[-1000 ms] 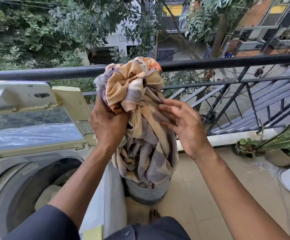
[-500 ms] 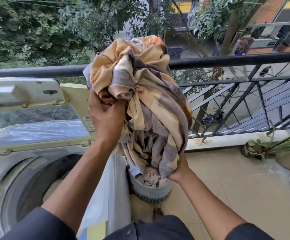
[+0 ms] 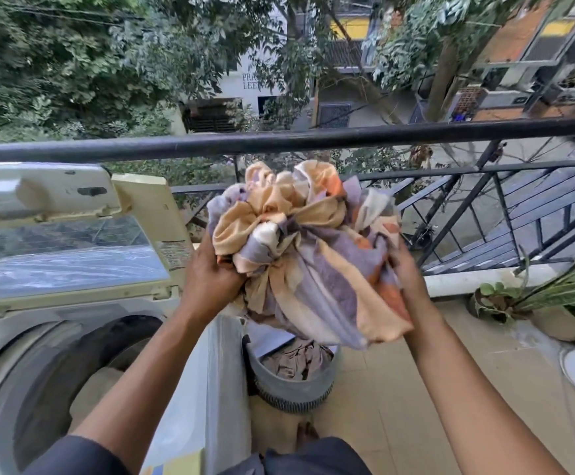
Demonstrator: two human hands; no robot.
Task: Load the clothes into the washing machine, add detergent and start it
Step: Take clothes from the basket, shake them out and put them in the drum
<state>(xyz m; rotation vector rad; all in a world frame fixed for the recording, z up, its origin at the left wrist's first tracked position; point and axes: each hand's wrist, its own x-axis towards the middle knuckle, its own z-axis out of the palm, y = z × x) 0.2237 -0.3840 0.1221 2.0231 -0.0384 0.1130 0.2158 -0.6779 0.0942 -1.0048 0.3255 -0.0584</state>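
Left hand (image 3: 210, 279) and right hand (image 3: 407, 272) grip the bunched cloth (image 3: 306, 248) from opposite sides, arms outstretched.

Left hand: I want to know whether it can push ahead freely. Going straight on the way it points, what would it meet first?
The left hand already grips the bundled cloth; beyond it, probably the black railing, though depth is unclear.

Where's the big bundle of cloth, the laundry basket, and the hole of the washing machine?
bundle of cloth (image 3: 310, 255), head view, on its gathered middle.
laundry basket (image 3: 292, 389), head view, on its grey front wall.
washing machine (image 3: 73, 365), head view, on the drum opening's rim.
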